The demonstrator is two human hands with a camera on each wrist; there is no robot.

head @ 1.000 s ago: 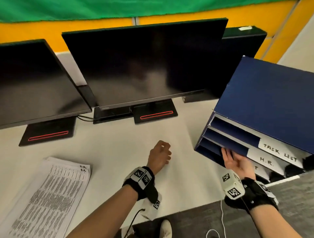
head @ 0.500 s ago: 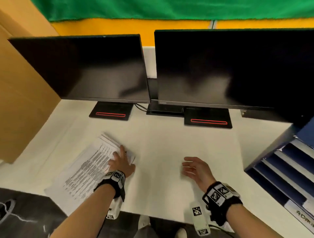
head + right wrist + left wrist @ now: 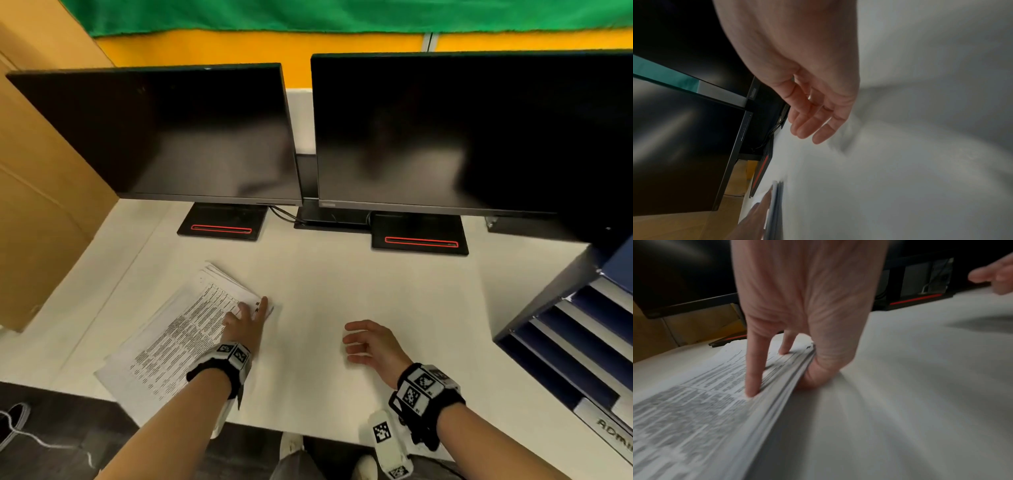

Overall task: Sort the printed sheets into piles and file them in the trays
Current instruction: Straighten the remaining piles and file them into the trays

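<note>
A stack of printed sheets point(image 3: 171, 342) lies askew on the white table, near its front left. My left hand point(image 3: 246, 322) is on the stack's right corner. In the left wrist view the fingers point(image 3: 752, 386) press on the top sheet point(image 3: 694, 410) while the thumb curls under the stack's edge, lifting it slightly. My right hand point(image 3: 370, 342) hovers over bare table to the right, fingers point(image 3: 812, 126) loosely curved, holding nothing. The dark blue tray unit point(image 3: 548, 294) stands at the right edge, with white labelled slot fronts.
Two dark monitors point(image 3: 171, 133) point(image 3: 462, 137) on black stands fill the back of the table point(image 3: 342, 284). A cardboard box point(image 3: 44, 205) borders the left side. The table's front edge runs just behind my wrists, with dark floor below.
The view swung left from the trays to the stack. My right hand left the tray slot and now hovers over the table. My left hand moved onto the stack's corner.
</note>
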